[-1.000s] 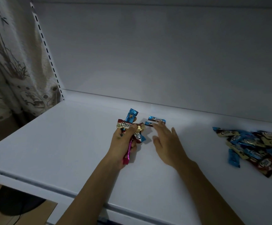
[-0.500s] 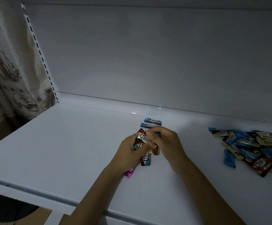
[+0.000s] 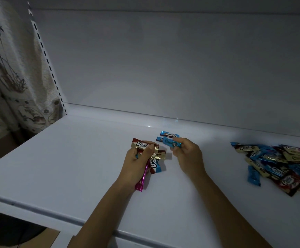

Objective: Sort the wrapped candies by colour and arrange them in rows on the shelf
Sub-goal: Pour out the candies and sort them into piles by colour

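Blue candy (image 3: 172,143) in right hand (image 3: 185,154), beside left hand's (image 3: 136,161) bunch (image 3: 151,158).

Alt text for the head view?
The right hand pinches a blue wrapped candy beside two blue candies lying on the white shelf; the left hand grips a mixed-colour bunch. An unsorted candy pile lies farther right.

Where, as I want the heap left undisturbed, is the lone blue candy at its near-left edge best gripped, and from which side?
Pinch the lone blue candy across its narrow width near its near end, coming from the left over bare shelf. It lies flat, lengthwise front to back, its left side and near end free; the heap crowds its right side and far end.
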Demonstrator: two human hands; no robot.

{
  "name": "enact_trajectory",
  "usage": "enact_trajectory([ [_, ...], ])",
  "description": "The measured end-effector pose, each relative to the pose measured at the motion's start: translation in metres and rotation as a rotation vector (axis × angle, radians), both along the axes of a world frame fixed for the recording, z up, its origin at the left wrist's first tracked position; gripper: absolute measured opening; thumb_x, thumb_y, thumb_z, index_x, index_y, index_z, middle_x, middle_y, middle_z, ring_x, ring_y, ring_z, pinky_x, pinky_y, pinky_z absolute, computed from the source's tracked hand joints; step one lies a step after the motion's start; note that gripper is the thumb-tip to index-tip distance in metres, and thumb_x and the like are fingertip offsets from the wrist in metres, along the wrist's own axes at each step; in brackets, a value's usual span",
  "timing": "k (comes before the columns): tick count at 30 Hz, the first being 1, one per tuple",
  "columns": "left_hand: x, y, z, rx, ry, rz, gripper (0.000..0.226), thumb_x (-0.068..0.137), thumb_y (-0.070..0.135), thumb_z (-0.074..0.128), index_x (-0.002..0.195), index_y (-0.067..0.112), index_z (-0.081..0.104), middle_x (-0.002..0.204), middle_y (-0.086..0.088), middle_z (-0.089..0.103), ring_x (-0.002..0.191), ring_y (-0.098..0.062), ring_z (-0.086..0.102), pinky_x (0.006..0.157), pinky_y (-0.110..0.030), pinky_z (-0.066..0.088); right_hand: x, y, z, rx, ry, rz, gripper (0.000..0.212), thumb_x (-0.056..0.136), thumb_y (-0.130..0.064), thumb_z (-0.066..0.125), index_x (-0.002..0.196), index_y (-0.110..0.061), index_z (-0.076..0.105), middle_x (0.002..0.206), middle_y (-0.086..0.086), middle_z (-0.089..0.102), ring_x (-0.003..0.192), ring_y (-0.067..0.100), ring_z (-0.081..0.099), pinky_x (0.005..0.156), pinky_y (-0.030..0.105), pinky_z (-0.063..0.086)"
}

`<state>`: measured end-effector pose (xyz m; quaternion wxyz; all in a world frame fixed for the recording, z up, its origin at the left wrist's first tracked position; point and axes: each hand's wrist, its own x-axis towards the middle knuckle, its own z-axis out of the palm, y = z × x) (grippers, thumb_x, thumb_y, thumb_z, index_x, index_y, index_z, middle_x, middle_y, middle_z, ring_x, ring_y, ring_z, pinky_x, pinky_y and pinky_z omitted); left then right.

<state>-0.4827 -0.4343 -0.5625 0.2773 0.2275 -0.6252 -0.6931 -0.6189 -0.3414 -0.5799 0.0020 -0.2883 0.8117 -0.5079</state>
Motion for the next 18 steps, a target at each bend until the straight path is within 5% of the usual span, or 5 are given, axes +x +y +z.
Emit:
enact_trajectory([
  [4, 0.000, -0.001, 0.000, 0.021, -0.016, 0.023, 0.020, 0.095, 0.031, 0.053, 0.107, 0.018, 0.062, 0.096, -0.003, 0.072, 0.081, -0.013, 0.071, 0.065, -0.025, 0.056, -0.001, 0.000, -0.001, 0.129, 0.005, 0.154, 0.054, 0.097, -0.012, 0.050, 0.147, -0.016, 0.030, 0.150, 0.003, 0.033, 0.135, 0.016, 0.035, 0.087, -0.003, 0.026],
  [6, 0.000, -0.001, 0.000, 0.040, -0.021, 0.031, 0.025, 0.095, 0.031, 0.053, 0.112, 0.015, 0.061, 0.100, -0.005, 0.072, 0.086, -0.017, 0.071, 0.073, -0.030, 0.057, 0.005, 0.005, 0.001, 0.143, 0.084, 0.141, 0.046, 0.098, -0.016, 0.047, 0.143, -0.015, 0.037, 0.153, 0.004, 0.029, 0.141, 0.018, 0.025, 0.097, 0.006, 0.020],
  [11, -0.001, -0.002, -0.002, 0.102, 0.039, 0.054, 0.020, 0.096, 0.026, 0.052, 0.108, 0.014, 0.063, 0.095, -0.007, 0.073, 0.086, -0.021, 0.072, 0.075, -0.035, 0.058, 0.037, 0.010, 0.024, -0.114, -0.127, 0.246, 0.028, 0.087, -0.034, 0.061, 0.081, -0.008, 0.067, 0.074, -0.001, 0.067, 0.068, 0.005, 0.062, 0.060, 0.010, 0.045],
  [14, 0.001, -0.003, 0.000, 0.135, 0.130, 0.040, 0.019, 0.097, 0.019, 0.050, 0.105, 0.008, 0.064, 0.087, -0.008, 0.074, 0.079, -0.021, 0.071, 0.066, -0.030, 0.057, 0.056, 0.006, 0.026, -0.024, -0.339, 0.483, 0.022, 0.076, -0.029, 0.073, 0.084, -0.011, 0.065, 0.074, 0.001, 0.071, 0.065, 0.011, 0.067, 0.059, 0.023, 0.054],
  [18, -0.001, -0.007, -0.003, 0.139, 0.078, 0.128, 0.020, 0.097, 0.023, 0.052, 0.103, 0.010, 0.065, 0.066, -0.006, 0.059, 0.048, -0.010, 0.052, 0.045, -0.021, 0.042, 0.045, 0.006, 0.031, -0.047, -0.469, 0.397, 0.003, 0.083, -0.009, 0.070, 0.083, -0.008, 0.066, 0.063, 0.001, 0.070, 0.055, 0.014, 0.064, 0.062, 0.031, 0.054],
])
